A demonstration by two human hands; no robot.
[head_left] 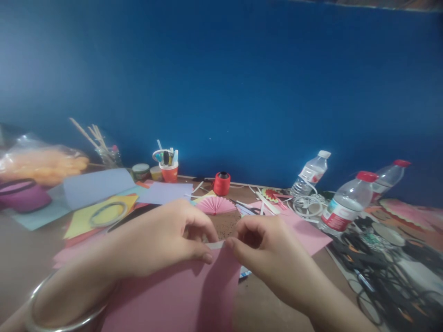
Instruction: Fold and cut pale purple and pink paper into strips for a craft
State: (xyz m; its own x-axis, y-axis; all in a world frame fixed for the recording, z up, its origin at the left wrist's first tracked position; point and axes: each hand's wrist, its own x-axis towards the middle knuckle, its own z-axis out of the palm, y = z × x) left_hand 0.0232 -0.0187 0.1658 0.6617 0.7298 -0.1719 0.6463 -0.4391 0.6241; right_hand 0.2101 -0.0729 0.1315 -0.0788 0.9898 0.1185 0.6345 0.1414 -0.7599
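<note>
A sheet of pink paper (pixel 169 295) lies in front of me, its far edge carrying a narrow pale strip (pixel 217 245). That strip could be a fold or tape; I cannot tell which. My left hand (pixel 162 235) grips this edge, thumb on the near face and fingers curled over behind. At the sheet's right corner, my right hand (pixel 261 240) pinches the paper between thumb and curled fingers. Just beyond both hands sits a pleated pink paper fan (pixel 216 206). A red spool of thread (pixel 222 183) stands behind the fan.
Coloured sheets lie left, with a tape roll (pixel 108 214) on yellow paper. A red cup of tools (pixel 169 173) stands by the blue wall. Right are plastic bottles (pixel 348 203), another pink sheet (pixel 308 230) and a dark tangle of cords (pixel 391 276).
</note>
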